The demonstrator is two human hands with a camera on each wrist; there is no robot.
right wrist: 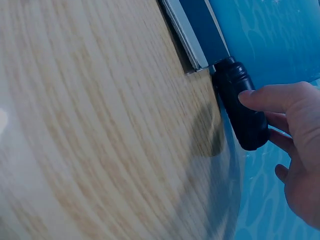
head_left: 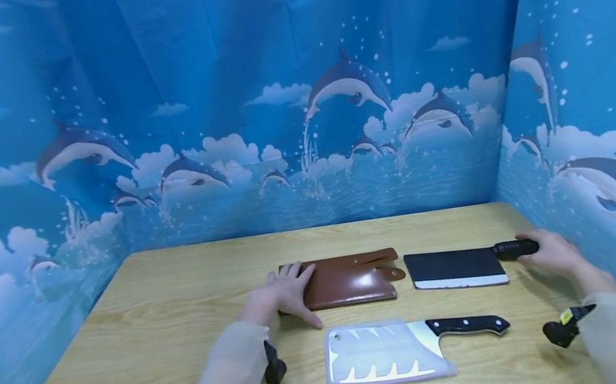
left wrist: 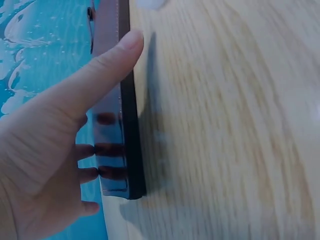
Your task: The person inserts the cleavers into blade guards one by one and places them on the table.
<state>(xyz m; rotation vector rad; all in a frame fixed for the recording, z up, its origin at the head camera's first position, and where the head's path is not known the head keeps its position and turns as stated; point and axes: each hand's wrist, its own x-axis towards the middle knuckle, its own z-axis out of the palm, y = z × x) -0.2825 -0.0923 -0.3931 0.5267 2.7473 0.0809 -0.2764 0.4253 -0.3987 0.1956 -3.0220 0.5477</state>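
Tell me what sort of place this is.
Probably a makeshift recording booth: dolphin-print curtains stand behind and on both sides of a wooden table, and black wrist devices show too.

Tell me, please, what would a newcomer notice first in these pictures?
Probably the bright blue curtain printed with dolphins, behind the pale wooden table. There, at right, the right hand pinches the black cylindrical handle of a dark rectangular cleaver; centrally, the left hand touches a flat brown leather-like sheath. Nearer lies a pale-bladed, black-handled cleaver.
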